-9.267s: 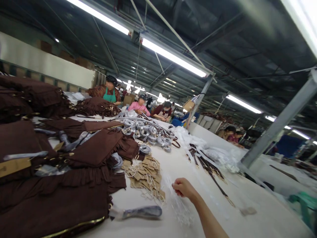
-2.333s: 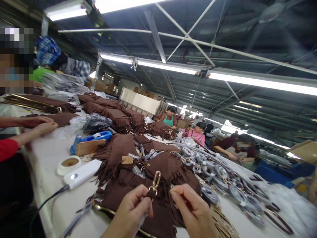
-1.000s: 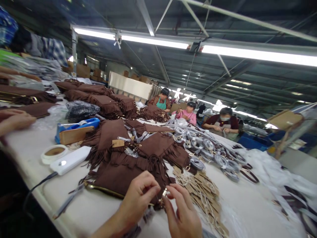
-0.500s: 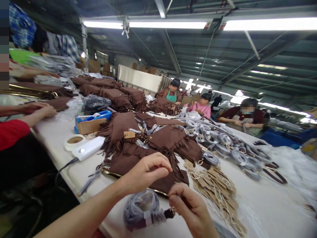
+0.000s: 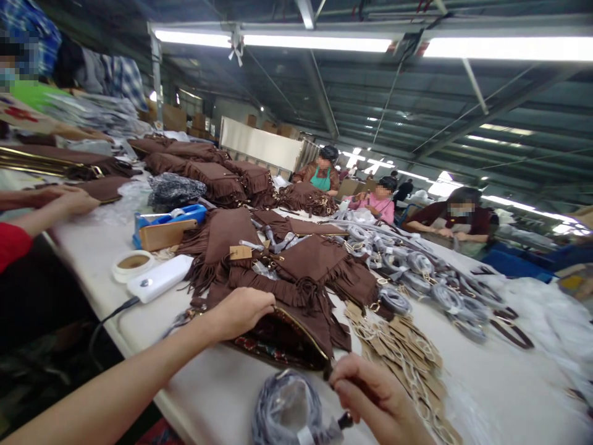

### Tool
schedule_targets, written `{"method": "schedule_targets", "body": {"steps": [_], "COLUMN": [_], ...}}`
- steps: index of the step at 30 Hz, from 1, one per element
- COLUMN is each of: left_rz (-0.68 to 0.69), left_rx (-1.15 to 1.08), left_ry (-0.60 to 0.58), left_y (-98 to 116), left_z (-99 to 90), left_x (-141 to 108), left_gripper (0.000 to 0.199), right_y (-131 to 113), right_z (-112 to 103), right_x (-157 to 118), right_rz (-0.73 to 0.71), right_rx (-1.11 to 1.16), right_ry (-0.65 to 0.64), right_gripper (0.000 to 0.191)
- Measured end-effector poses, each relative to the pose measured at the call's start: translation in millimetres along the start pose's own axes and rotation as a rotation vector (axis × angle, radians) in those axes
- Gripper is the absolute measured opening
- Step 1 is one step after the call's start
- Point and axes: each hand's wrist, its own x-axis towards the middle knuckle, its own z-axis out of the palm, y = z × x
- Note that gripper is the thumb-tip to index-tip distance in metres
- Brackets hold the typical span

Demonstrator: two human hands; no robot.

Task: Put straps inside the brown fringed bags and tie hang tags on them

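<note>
A brown fringed bag [image 5: 296,321] lies in front of me with its gold-zipped mouth gaping and a patterned lining showing. My left hand [image 5: 243,312] pinches the upper edge of that opening. At the right end of the zipper, my right hand [image 5: 365,389] is closed with thumb and fingers together; a small dark piece shows at its fingertips, partly hidden. A coiled strap in clear wrap [image 5: 264,411] rests on the table below the bag, its dark end close under my right hand.
White tape roll [image 5: 133,266], white corded device [image 5: 160,279] and blue tape dispenser [image 5: 169,224] stand left. Brown tags [image 5: 403,352] and wrapped straps [image 5: 447,296] lie right. More bags [image 5: 213,179] are piled behind. People work at left and across the table [image 5: 523,371].
My left hand has moved left and down onto the bag's edge, and the bag's mouth has opened. My right hand and the coiled strap appear lower and farther right.
</note>
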Motion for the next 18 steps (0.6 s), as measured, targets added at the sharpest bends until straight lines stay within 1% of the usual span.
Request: {"method": "schedule_targets", "body": {"steps": [2, 3, 4, 6, 7, 9, 11, 12, 14, 15, 16, 17, 18], "left_rz": [-0.006, -0.004, 0.001, 0.009, 0.007, 0.007, 0.094, 0.176, 0.357, 0.410, 0.411, 0.371, 0.297], "left_rx": [0.064, 0.093, 0.120, 0.166, 0.188, 0.227, 0.269, 0.281, 0.282, 0.268, 0.244, 0.204, 0.133], "left_ry": [-0.009, -0.019, -0.031, -0.059, -0.069, -0.065, -0.026, -0.018, -0.057, -0.097, -0.133, -0.157, -0.163], "left_y": [3.6, 4.0, 3.4, 1.1, 0.3, 2.2, 10.9, 17.5, 32.1, 38.6, 43.6, 46.5, 47.3], "left_z": [-12.9, -17.4, -20.4, -22.6, -22.0, -17.9, -8.9, -2.3, 15.1, 25.1, 35.1, 44.3, 51.9], "left_x": [11.5, 16.3, 20.2, 25.3, 25.9, 22.7, 13.7, 7.8, -4.2, -8.8, -11.5, -11.9, -9.8], "left_gripper": [0.020, 0.020, 0.020, 0.020, 0.019, 0.016, 0.016, 0.016, 0.017, 0.017, 0.015, 0.015, 0.016], "right_y": [3.6, 9.5, 18.0, 39.8, 51.1, 69.8, 80.1, 82.4, 83.7, 83.8, 83.9, 84.1, 84.4], "right_z": [10.2, 16.7, 23.5, 35.1, 39.1, 42.4, 40.9, 39.4, 36.7, 36.1, 36.0, 36.3, 37.0], "right_x": [10.3, 14.6, 18.1, 22.0, 22.5, 21.5, 19.6, 18.9, 18.5, 18.7, 19.1, 19.5, 20.0], "right_rz": [-0.093, -0.118, -0.116, -0.052, -0.018, 0.020, 0.027, 0.026, 0.022, 0.022, 0.025, 0.031, 0.036], "right_rx": [-0.162, -0.241, -0.313, -0.419, -0.444, -0.416, -0.339, -0.306, -0.254, -0.235, -0.221, -0.209, -0.200], "right_ry": [-0.116, -0.142, -0.145, -0.111, -0.092, -0.060, -0.028, -0.009, 0.021, 0.031, 0.039, 0.049, 0.060], "right_gripper": [0.020, 0.019, 0.020, 0.021, 0.020, 0.019, 0.018, 0.018, 0.018, 0.018, 0.018, 0.018, 0.017]}}
